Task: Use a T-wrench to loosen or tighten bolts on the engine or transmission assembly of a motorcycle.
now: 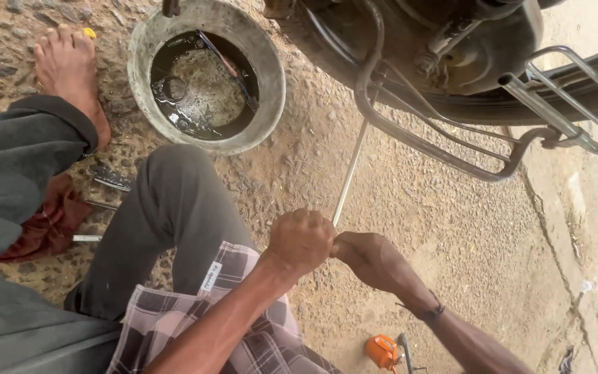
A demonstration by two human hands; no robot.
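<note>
Both hands are closed on the near end of a long steel rod (pixel 351 168): the left hand (pixel 302 240) is a tight fist around it, and the right hand (pixel 372 259) butts against that fist, its fingers (pixel 344 248) wrapped on the same end. From the hands the rod runs up and away, its far end passing behind the curved crash guard tube (pixel 410 138) under the motorcycle (pixel 451 48). Whether that end is seated on a fastener cannot be told; it is hidden in the dark underside.

The work looks to be mid-way. The metal basin (pixel 206 75), left of the rod, already holds dark oily liquid with a ring-shaped part and a thin tool lying in it, while the rod is engaged under the machine.

Room is tight above the rod, where the guard tube and a chrome rack (pixel 562 90) crowd in. Right of the rod the gravel ground (pixel 451 235) lies open as far as a concrete edge. Left of it sit the bent knee (pixel 174 180) and the basin. An orange-handled tool (pixel 383 350) lies near the right forearm.
</note>
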